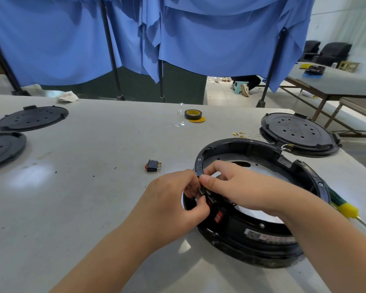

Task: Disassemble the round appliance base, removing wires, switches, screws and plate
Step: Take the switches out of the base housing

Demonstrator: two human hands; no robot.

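Pinching a half-hidden switch (202, 191) on the base (262, 246), left hand (173, 206) and right hand (237, 187) grip it.

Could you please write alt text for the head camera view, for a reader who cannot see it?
Both hands, left hand and right hand, pinch a small black switch at the rim of a round black appliance base on a grey table; a removed switch lies nearby.

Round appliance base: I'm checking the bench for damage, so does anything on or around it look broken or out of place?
Nothing looks broken. The round appliance base has a gap in its far-right rim. One rocker switch lies loose on the table.
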